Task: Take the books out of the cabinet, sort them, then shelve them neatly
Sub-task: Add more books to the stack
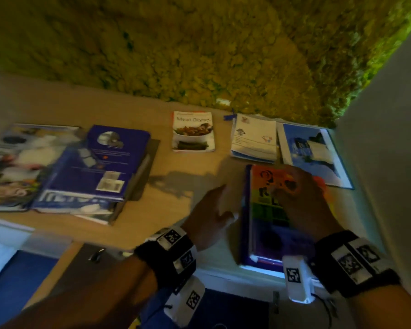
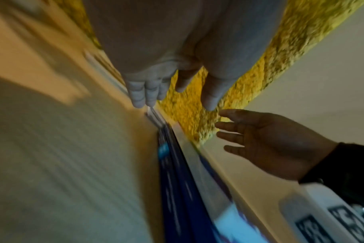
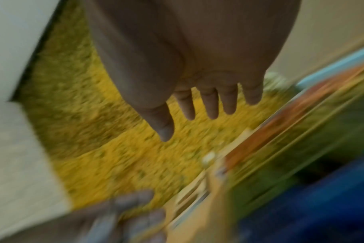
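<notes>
A rainbow-covered book (image 1: 268, 210) with a dark blue spine lies flat on the wooden counter (image 1: 152, 217), near its front right corner. My right hand (image 1: 294, 186) hovers over the cover with straight, spread fingers. The left wrist view shows this right hand (image 2: 260, 139) a little off the book (image 2: 177, 180). My left hand (image 1: 220, 203) is open beside the book's left edge, fingers straight and low over the counter. Blur smears both wrist views; the right wrist view shows spread fingers (image 3: 210, 106) above the striped cover (image 3: 301, 148).
More books lie on the counter: a "Meat Dishes" cookbook (image 1: 192, 131), a white booklet (image 1: 254, 138), a blue-and-white book (image 1: 313, 153), a pile of blue books (image 1: 93, 167) and a magazine (image 1: 14, 162). A moss wall (image 1: 199, 55) backs the counter; a white wall (image 1: 389, 138) closes the right.
</notes>
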`<state>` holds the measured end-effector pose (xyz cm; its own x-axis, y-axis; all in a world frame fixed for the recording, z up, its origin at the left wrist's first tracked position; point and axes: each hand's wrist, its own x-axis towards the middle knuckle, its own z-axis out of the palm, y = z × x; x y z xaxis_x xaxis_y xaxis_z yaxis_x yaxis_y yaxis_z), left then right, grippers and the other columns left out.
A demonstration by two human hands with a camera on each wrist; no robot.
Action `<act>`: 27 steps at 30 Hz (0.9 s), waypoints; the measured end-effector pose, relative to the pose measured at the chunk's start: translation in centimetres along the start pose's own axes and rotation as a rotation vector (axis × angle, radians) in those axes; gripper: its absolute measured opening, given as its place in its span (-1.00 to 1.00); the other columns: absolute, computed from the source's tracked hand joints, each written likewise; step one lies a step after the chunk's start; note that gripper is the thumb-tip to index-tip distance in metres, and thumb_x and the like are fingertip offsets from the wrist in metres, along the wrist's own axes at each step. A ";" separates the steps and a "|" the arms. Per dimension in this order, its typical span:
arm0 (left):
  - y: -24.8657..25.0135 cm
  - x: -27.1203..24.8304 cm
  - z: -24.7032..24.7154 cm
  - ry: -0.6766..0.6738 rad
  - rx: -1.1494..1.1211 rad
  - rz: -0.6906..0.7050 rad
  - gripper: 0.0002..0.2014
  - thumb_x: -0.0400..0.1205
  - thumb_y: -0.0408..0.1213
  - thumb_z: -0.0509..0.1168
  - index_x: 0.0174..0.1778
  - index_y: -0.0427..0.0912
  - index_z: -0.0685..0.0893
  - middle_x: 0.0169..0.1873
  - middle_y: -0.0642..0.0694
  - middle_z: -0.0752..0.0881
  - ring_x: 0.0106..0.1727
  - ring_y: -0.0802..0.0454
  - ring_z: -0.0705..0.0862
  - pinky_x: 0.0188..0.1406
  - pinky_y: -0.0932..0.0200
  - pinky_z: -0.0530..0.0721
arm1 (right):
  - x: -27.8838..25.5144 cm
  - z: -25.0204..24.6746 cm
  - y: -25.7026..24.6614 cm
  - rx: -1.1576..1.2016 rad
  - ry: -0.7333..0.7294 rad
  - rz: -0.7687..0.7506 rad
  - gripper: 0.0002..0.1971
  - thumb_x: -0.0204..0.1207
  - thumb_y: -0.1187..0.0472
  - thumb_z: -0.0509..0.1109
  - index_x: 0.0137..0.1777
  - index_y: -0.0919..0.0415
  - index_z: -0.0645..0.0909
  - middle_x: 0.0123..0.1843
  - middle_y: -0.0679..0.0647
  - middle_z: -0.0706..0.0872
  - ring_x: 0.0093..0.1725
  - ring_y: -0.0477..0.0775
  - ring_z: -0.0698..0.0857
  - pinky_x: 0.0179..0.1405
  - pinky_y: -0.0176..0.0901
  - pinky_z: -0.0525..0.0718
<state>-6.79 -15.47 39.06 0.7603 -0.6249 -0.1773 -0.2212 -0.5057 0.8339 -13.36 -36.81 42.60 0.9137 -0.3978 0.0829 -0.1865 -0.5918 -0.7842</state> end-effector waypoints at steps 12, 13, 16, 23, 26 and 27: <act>-11.6 -4.5 -24.9 0.401 0.059 -0.155 -0.52 0.53 0.06 0.40 0.36 0.01 0.68 0.24 -0.05 0.70 0.19 -0.12 0.70 0.24 -0.10 0.67 | 3.0 22.4 -14.6 0.367 -0.446 0.291 -0.53 0.69 -0.06 0.42 0.52 0.08 0.47 0.29 0.21 0.76 0.12 0.15 0.82 0.11 0.06 0.72; -12.7 -4.7 -26.2 0.376 0.113 -0.199 -0.52 0.51 0.11 0.39 0.33 0.01 0.69 0.21 -0.12 0.73 0.20 -0.20 0.71 0.24 -0.15 0.67 | 3.2 23.8 -15.3 0.391 -0.464 0.351 -0.49 0.68 -0.11 0.41 0.54 0.07 0.44 0.32 0.20 0.75 0.13 0.17 0.83 0.10 0.08 0.75; -15.4 -5.2 -27.4 0.290 0.145 -0.280 -0.45 0.37 0.20 0.33 0.22 -0.01 0.67 0.12 -0.17 0.76 0.13 -0.25 0.73 0.19 -0.25 0.70 | 3.2 27.0 -16.2 0.448 -0.472 0.466 -0.52 0.65 -0.14 0.44 0.45 0.09 0.52 0.26 0.16 0.76 0.06 0.19 0.81 -0.08 0.03 0.79; -15.7 -6.1 -26.7 0.258 0.275 -0.209 -0.67 0.67 -0.06 0.32 0.35 0.04 0.62 0.33 -0.09 0.68 0.31 -0.18 0.65 0.29 -0.08 0.61 | 2.8 26.8 -16.8 0.633 -0.407 0.533 -0.90 0.65 0.20 0.46 0.08 0.18 0.65 -0.10 0.14 0.79 -0.23 0.12 0.75 -0.25 -0.06 0.70; -15.0 -6.2 -26.5 0.353 0.344 0.005 -0.73 0.58 -0.03 0.24 0.13 0.04 0.72 0.13 -0.08 0.76 0.09 -0.13 0.73 0.12 -0.13 0.71 | 3.3 25.2 -18.1 0.779 -0.314 0.505 -0.70 0.64 0.27 0.44 0.30 0.34 0.53 0.00 0.29 0.83 -0.19 0.21 0.83 -0.25 0.11 0.83; -14.6 -6.1 -26.2 0.420 0.353 0.057 -0.68 0.54 -0.01 0.23 0.13 0.00 0.73 0.11 -0.11 0.75 0.05 -0.14 0.73 0.08 -0.11 0.72 | 3.7 24.6 -18.7 0.774 -0.266 0.461 -0.64 0.62 0.26 0.46 0.33 0.36 0.50 0.05 0.33 0.83 -0.14 0.24 0.83 -0.20 0.23 0.86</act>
<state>7.82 11.34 41.68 0.9036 -0.4023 0.1472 -0.4054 -0.6918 0.5975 2.43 -9.98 42.45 0.8798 -0.2468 -0.4062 -0.3459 0.2535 -0.9034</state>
